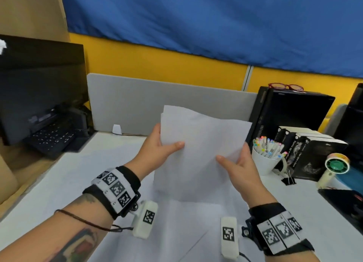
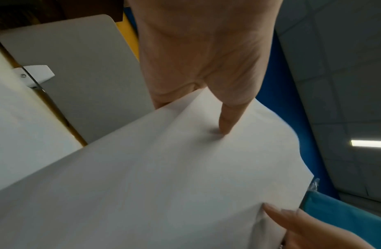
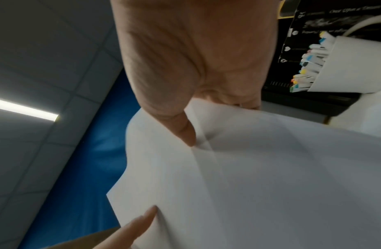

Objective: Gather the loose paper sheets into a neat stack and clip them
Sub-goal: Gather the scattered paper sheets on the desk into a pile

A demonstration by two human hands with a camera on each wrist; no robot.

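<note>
A bundle of white paper sheets (image 1: 198, 143) is held upright above the desk, its edges uneven at the top left. My left hand (image 1: 163, 145) grips its left edge, thumb on the front, fingers behind. My right hand (image 1: 237, 163) grips the right edge the same way. In the left wrist view the left thumb (image 2: 225, 121) presses the paper sheets (image 2: 164, 176); in the right wrist view the right thumb (image 3: 185, 129) dents the paper sheets (image 3: 260, 176). More loose sheets (image 1: 176, 232) lie flat on the desk below. A black binder clip (image 1: 288, 180) lies at the right by the mug.
A white mug of markers (image 1: 267, 155) stands right of the sheets, with black boxes (image 1: 310, 155), a small fan (image 1: 334, 167) and a black computer case (image 1: 290, 108) behind. A monitor (image 1: 39, 88) and keyboard (image 1: 49, 137) sit at the left. A grey divider (image 1: 137, 100) backs the desk.
</note>
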